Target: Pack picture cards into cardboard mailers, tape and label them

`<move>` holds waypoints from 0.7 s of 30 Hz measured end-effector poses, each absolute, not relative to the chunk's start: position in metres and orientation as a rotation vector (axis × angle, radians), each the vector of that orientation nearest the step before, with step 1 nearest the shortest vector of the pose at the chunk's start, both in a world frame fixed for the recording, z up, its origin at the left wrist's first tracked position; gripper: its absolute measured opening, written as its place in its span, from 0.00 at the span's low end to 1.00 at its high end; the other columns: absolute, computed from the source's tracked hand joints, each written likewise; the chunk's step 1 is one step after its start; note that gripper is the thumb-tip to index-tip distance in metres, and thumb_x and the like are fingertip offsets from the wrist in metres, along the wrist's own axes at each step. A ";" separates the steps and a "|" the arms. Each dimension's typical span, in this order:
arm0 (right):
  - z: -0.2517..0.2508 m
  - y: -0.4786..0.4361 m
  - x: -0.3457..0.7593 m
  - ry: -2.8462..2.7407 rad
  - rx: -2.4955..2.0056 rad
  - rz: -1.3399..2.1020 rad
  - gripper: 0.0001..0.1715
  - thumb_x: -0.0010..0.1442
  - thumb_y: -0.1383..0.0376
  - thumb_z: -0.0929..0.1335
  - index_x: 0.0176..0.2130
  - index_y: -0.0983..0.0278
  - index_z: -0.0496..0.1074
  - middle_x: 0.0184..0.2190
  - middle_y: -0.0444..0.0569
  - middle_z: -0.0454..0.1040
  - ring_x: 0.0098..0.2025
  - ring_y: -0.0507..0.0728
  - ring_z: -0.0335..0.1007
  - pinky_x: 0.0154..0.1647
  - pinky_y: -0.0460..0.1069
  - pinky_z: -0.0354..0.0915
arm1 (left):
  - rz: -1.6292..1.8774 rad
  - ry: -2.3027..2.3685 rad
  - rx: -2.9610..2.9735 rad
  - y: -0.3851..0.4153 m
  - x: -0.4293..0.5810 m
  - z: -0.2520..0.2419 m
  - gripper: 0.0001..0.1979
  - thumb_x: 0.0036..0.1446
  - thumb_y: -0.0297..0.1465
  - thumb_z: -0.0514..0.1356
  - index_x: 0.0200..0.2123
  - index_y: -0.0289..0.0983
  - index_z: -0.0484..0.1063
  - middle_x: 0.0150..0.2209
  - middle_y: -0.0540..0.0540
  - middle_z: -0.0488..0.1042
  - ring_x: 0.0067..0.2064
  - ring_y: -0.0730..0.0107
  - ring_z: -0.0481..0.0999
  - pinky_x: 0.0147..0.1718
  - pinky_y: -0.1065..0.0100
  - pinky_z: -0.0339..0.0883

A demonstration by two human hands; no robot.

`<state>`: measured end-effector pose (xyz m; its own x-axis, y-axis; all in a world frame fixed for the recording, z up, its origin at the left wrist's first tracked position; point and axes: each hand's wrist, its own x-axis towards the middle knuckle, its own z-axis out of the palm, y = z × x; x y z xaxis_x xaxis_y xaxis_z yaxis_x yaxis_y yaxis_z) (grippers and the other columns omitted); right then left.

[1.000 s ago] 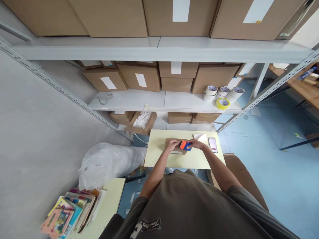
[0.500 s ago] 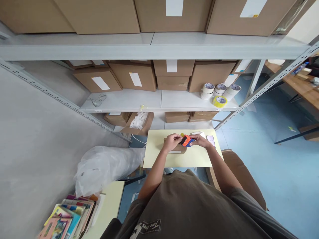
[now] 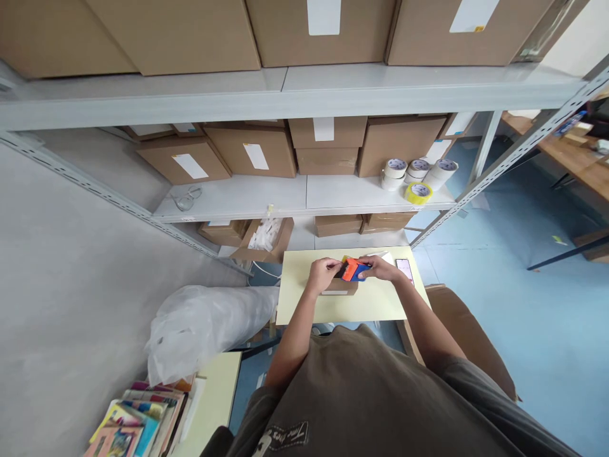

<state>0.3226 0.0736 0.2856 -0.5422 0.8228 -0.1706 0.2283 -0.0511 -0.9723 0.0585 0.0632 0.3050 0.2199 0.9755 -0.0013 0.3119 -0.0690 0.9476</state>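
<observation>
Above the pale yellow table (image 3: 295,304) I hold an orange, blue and black object (image 3: 354,269) with a bit of yellow behind it; it looks like a tape dispenser. My right hand (image 3: 378,268) grips its blue right side. At its black left end the fingers of my left hand (image 3: 322,274) are pinched together, touching it. Exactly what lies between those fingertips is too small to make out. Below the hands a small cardboard box (image 3: 343,288) with a white label rests on the table, partly covered.
A phone (image 3: 404,269) lies at the table's right. Behind stands a metal shelf (image 3: 238,198) with cardboard boxes, white tape rolls (image 3: 396,168) and a yellow tape roll (image 3: 419,192). Left are a plastic-wrapped bundle (image 3: 204,320) and stacked books (image 3: 128,425). An open carton (image 3: 466,336) stands right.
The orange and blue object has turned in my hands, showing more of its blue side. My left hand has shifted slightly left. The camera view has tilted a little.
</observation>
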 end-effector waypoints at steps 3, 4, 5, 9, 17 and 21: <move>0.285 0.073 0.320 -1.730 -1.141 1.640 0.31 0.51 0.46 0.81 0.46 0.64 0.83 0.38 0.48 0.78 0.39 0.59 0.72 0.39 0.51 0.69 | 0.969 1.366 1.587 0.057 0.058 0.312 0.08 0.62 0.32 0.65 0.33 0.40 0.85 0.36 0.45 0.85 0.37 0.64 0.83 0.41 0.66 0.75; 0.286 0.072 0.320 -1.726 -1.154 1.633 0.31 0.51 0.46 0.81 0.45 0.65 0.82 0.37 0.48 0.78 0.38 0.58 0.72 0.37 0.50 0.68 | 0.998 1.392 1.593 0.055 0.057 0.314 0.08 0.62 0.31 0.64 0.33 0.40 0.84 0.36 0.45 0.85 0.37 0.64 0.82 0.41 0.66 0.75; 0.286 0.071 0.321 -1.724 -1.169 1.622 0.31 0.51 0.46 0.81 0.45 0.65 0.82 0.36 0.48 0.78 0.37 0.58 0.71 0.36 0.50 0.68 | 1.023 1.410 1.599 0.053 0.056 0.317 0.08 0.62 0.30 0.64 0.33 0.40 0.84 0.36 0.45 0.85 0.37 0.65 0.82 0.42 0.66 0.75; 0.293 0.065 0.326 -1.742 -1.178 1.629 0.32 0.53 0.44 0.80 0.45 0.65 0.82 0.34 0.48 0.77 0.35 0.57 0.71 0.34 0.50 0.67 | 1.069 1.446 1.621 0.047 0.050 0.326 0.08 0.62 0.30 0.64 0.31 0.40 0.83 0.35 0.45 0.84 0.36 0.65 0.81 0.41 0.66 0.74; 0.307 0.055 0.325 -1.815 -1.175 1.646 0.32 0.58 0.43 0.77 0.48 0.65 0.81 0.36 0.49 0.79 0.35 0.57 0.72 0.35 0.50 0.68 | 1.077 1.530 1.582 0.037 0.040 0.322 0.08 0.62 0.30 0.64 0.31 0.40 0.82 0.33 0.46 0.83 0.34 0.66 0.80 0.39 0.67 0.73; 0.303 0.054 0.324 -1.882 -1.209 1.615 0.30 0.59 0.42 0.76 0.43 0.65 0.81 0.32 0.48 0.77 0.32 0.56 0.69 0.31 0.49 0.65 | 1.088 1.574 1.587 0.033 0.031 0.317 0.08 0.61 0.31 0.63 0.31 0.40 0.82 0.33 0.46 0.83 0.34 0.66 0.80 0.39 0.68 0.73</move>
<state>0.3239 0.0542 0.3027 -0.5577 0.7947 -0.2397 0.3578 -0.0304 -0.9333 0.0312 0.0332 0.3167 -0.0622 0.9915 0.1145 0.4581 -0.0736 0.8859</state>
